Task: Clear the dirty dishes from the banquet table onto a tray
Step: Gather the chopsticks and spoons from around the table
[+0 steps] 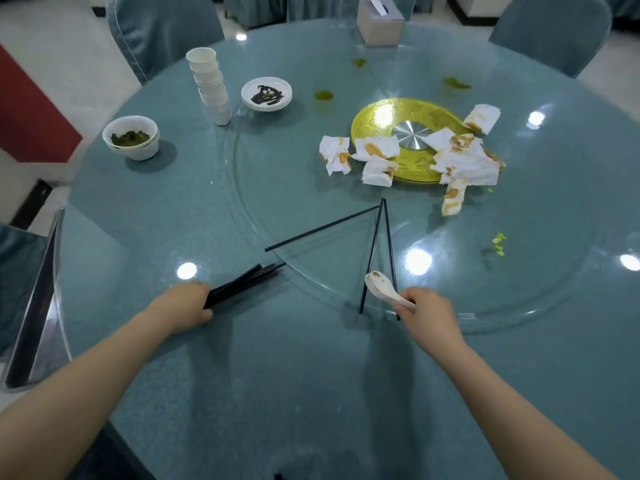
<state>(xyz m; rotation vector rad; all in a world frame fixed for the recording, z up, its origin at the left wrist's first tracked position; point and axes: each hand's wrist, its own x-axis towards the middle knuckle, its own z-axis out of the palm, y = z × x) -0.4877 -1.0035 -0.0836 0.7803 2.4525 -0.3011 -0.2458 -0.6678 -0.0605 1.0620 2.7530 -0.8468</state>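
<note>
My left hand (188,306) grips a bundle of black chopsticks (242,284) low over the near table. My right hand (427,313) holds white soup spoons (381,289) by the handles, bowls pointing left. Three loose black chopsticks (322,229) lie on the glass turntable (263,188) in front of my hands; two of them pass just under the spoons. Farther left stand a stack of white cups (210,84), a white bowl with green leftovers (131,136) and a small white plate with dark sauce (266,94).
Soiled paper napkins (460,157) lie around the yellow turntable hub (391,116). A tissue box (380,20) stands at the far edge. Green food scraps (498,242) and sauce spots dot the glass. Covered chairs (162,29) ring the table; a metal-edged stand (34,299) is at left.
</note>
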